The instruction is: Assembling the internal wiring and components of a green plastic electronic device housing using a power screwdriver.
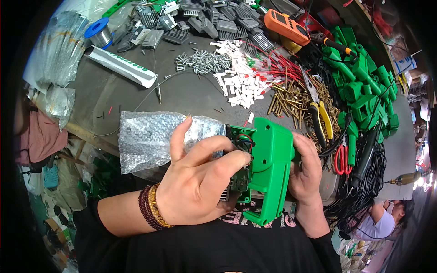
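Note:
In front of my body is a green plastic tool housing (pixel 272 159) with its two halves apart. Red and dark wires (pixel 246 140) show in the gap between them. My right hand (pixel 306 169) grips the outer half from its right side. My left hand (pixel 195 184) is closed around the inner half, thumb and fingertips reaching into the gap, with one finger raised. What those fingertips press on is partly hidden. A bubble-wrap bag (pixel 148 139) covers the part that sticks out to the left of the housing, just beyond my left hand.
Screws (pixel 202 62), white connectors (pixel 243 88) and brass-coloured screws (pixel 284 107) lie in piles ahead. Yellow-handled pliers (pixel 322 120) and green housings (pixel 364 95) are at right. Black cables (pixel 368 182) hang over the edge. A solder spool (pixel 99 32) stands far left; another person (pixel 380 220) sits lower right.

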A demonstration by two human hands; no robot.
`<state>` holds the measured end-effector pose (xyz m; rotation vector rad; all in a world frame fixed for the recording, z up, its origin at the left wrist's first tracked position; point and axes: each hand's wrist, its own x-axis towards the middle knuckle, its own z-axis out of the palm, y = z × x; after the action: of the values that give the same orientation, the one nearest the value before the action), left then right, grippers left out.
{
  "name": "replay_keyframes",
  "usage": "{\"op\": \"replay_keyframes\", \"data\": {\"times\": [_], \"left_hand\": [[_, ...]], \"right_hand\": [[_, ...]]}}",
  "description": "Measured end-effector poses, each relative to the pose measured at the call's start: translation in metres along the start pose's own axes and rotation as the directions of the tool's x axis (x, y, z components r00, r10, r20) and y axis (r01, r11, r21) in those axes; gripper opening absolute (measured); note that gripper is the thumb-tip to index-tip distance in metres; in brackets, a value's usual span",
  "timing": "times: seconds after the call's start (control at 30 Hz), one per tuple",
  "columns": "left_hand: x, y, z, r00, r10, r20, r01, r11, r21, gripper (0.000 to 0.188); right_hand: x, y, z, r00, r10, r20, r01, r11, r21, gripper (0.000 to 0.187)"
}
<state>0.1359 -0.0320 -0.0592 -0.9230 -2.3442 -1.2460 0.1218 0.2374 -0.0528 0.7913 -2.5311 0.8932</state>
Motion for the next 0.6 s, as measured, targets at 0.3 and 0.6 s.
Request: {"op": "replay_keyframes", "data": {"times": [0.3, 0.6], "left_hand": [[0.007, -0.001, -0.012, 0.991, 0.012, 0.134, -0.014, 1.0, 0.017, 0.05], [0.011, 0.002, -0.012, 0.978, 0.088, 0.191, -0.115, 0.985, 0.132, 0.029]], "right_hand": [[-0.007, 0.006, 0.0, 0.999, 0.05, -0.004, -0.049, 0.998, 0.051, 0.043], [-0.002, 0.002, 0.001, 0.999, 0.051, 0.005, -0.051, 0.997, 0.06, 0.044]]}}
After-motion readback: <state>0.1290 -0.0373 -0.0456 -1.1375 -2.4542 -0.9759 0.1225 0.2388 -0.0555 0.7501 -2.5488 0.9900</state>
